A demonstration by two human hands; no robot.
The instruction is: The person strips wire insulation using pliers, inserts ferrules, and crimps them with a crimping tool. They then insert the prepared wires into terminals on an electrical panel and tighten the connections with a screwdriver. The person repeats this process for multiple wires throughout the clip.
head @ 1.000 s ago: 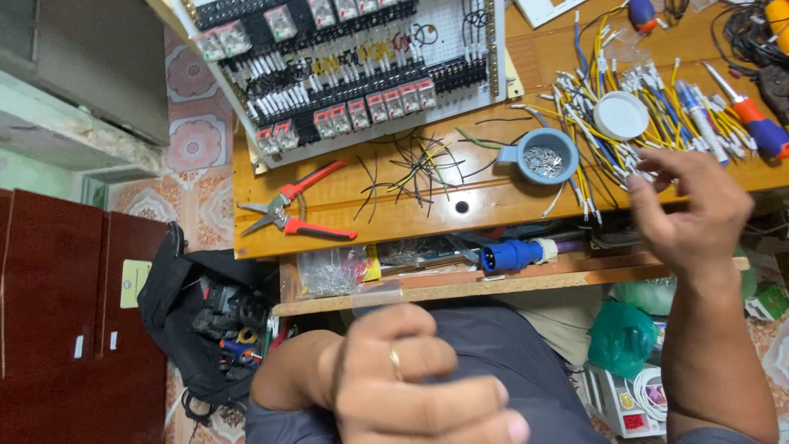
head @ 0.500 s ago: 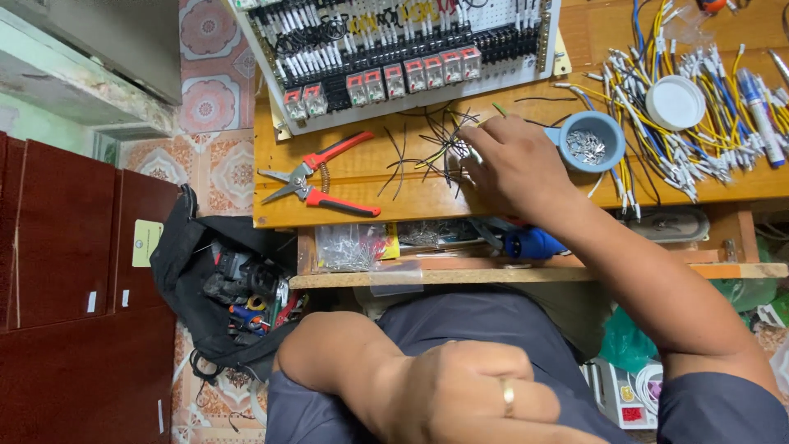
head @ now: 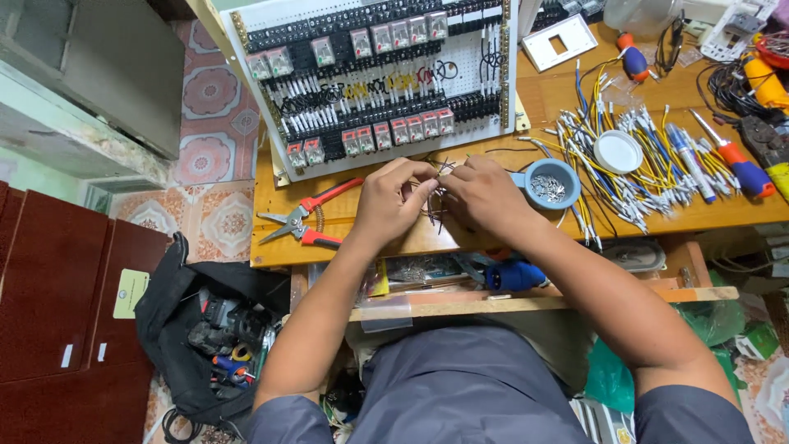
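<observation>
Both hands meet over the middle of the wooden tabletop [head: 707,215], just below the white panel [head: 374,78] packed with relays and black wiring. The left hand [head: 393,201] and the right hand [head: 485,196] have their fingers pinched shut on a small bunch of thin dark wires [head: 436,205], which sits between the two hands, right above the tabletop's front half. How the wires lie inside the pinch is too small to tell.

At 3 o'clock from the right hand, almost touching its knuckles, stands a blue cup [head: 552,182] holding small metal bits. Further on at 2 o'clock lies a white lid [head: 617,151] on a spread of yellow, blue and white leads [head: 649,168]. Beyond them, at the far right, lie screwdrivers [head: 735,160] with red and blue handles.

At 9 o'clock from the left hand, well apart from it, red-handled cutters [head: 306,220] lie on the tabletop with their jaws pointing toward the left edge. At 6 o'clock, under the tabletop, a blue plug [head: 514,275] rests on a lower shelf [head: 542,300]. Down at 7 o'clock, on the tiled floor [head: 215,218], a black bag [head: 209,329] sits open with tools inside.
</observation>
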